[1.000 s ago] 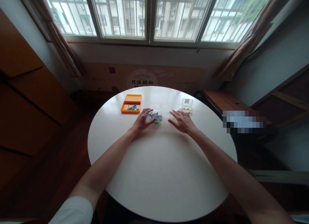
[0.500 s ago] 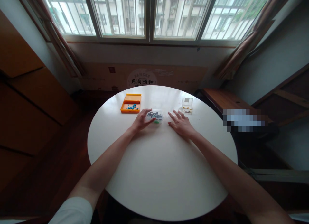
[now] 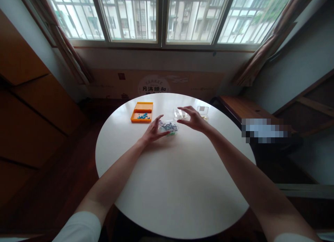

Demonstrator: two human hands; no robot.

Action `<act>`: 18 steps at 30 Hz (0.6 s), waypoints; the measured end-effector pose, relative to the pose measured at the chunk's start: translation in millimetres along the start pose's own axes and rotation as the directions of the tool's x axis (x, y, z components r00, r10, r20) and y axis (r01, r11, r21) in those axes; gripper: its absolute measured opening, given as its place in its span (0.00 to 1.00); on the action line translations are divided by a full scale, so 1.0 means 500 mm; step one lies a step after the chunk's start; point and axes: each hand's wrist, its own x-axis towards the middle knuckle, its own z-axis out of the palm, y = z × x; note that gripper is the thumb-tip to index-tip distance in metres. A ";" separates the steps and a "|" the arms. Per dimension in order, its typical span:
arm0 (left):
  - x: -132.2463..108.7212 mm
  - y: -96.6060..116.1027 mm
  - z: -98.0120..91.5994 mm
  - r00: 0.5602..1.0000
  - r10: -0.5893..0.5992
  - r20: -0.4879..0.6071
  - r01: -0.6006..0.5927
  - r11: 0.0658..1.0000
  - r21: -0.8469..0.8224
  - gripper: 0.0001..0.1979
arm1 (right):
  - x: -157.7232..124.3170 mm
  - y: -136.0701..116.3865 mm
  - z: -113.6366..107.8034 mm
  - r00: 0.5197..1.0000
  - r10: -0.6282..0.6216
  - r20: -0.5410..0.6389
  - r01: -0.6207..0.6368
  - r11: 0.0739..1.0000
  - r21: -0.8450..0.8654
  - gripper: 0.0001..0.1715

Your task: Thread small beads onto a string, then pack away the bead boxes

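Note:
My left hand (image 3: 153, 131) is closed round the left side of a small clear plastic box (image 3: 172, 131), thumb along the front and fingers at the back. Dark grey small pieces (image 3: 168, 126) fill the box, with a bit of green low at its front. My right hand (image 3: 194, 120) curves round a clear plastic lid (image 3: 179, 113), just behind and right of that box, fingers above and thumb below. Whether the lid is joined to the box I cannot tell. Behind my right hand, a second clear box (image 3: 203, 110) stands open, its light pieces partly hidden.
An orange case (image 3: 141, 120) lies open at the table's back left, holding small blue pieces (image 3: 143, 115). Everything stands on a round white table (image 3: 177, 186). A wooden bench (image 3: 240, 108) is at the right, and a barred window (image 3: 161, 19) is beyond.
My right hand has risen from the tabletop and moved back, and the clear lid now stands up at its fingers. The box in my left hand has shifted slightly right and is tilted.

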 end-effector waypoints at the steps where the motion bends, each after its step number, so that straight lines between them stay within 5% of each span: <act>1: -0.001 -0.001 0.000 1.000 0.008 -0.001 -0.008 1.000 -0.001 0.50 | 0.007 -0.015 0.002 0.999 -0.039 0.017 0.038 0.999 0.013 0.36; 5: -0.003 -0.008 0.003 0.999 0.054 0.007 -0.054 0.999 0.006 0.58 | 0.017 -0.054 0.031 0.984 -0.141 0.106 0.140 0.990 0.019 0.37; 11: -0.003 -0.008 0.001 0.996 0.093 -0.010 -0.093 0.995 -0.042 0.58 | 0.014 -0.061 0.067 0.982 -0.134 0.135 0.136 0.991 -0.006 0.37; 15: -0.002 0.007 -0.010 0.991 0.127 -0.032 -0.128 0.991 -0.044 0.43 | 0.042 -0.001 0.054 0.996 0.036 -0.079 -0.044 0.993 -0.107 0.30; 18: -0.001 0.015 -0.013 0.983 0.184 0.013 -0.184 0.983 -0.024 0.31 | 0.062 0.084 0.034 0.948 0.255 -0.193 -0.301 0.915 -0.268 0.33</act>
